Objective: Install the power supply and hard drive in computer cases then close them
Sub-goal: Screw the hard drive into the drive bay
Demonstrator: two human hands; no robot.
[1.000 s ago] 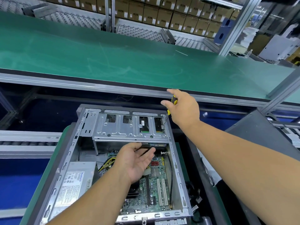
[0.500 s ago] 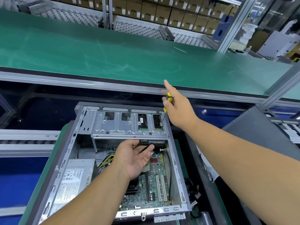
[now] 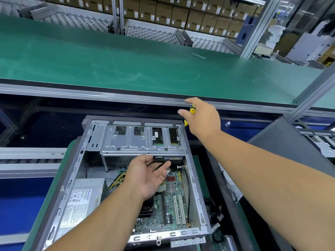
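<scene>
An open computer case (image 3: pixel 76 171) lies on its side in front of me. Its silver power supply (image 3: pixel 81 201) sits at the lower left, the green motherboard (image 3: pixel 172 205) at the right. A metal drive cage (image 3: pixel 130 140) spans the far end, with the hard drive (image 3: pixel 157 136) showing through its slots. My left hand (image 3: pixel 148 176) reaches palm-up under the cage, fingers against the drive's underside. My right hand (image 3: pixel 201 120) grips a yellow-handled screwdriver (image 3: pixel 188 116), whose tip rests on a screw at the cage's right end.
A long green conveyor belt (image 3: pixel 145 66) runs across behind the case. A dark side panel (image 3: pixel 282 142) leans at the right. Shelves of cardboard boxes (image 3: pixel 181 13) stand at the back. Loose black cables (image 3: pixel 215 214) lie right of the case.
My right hand has turned on the screwdriver handle, its fingers shifting while the tip stays at the cage's right end. The left hand stays under the cage.
</scene>
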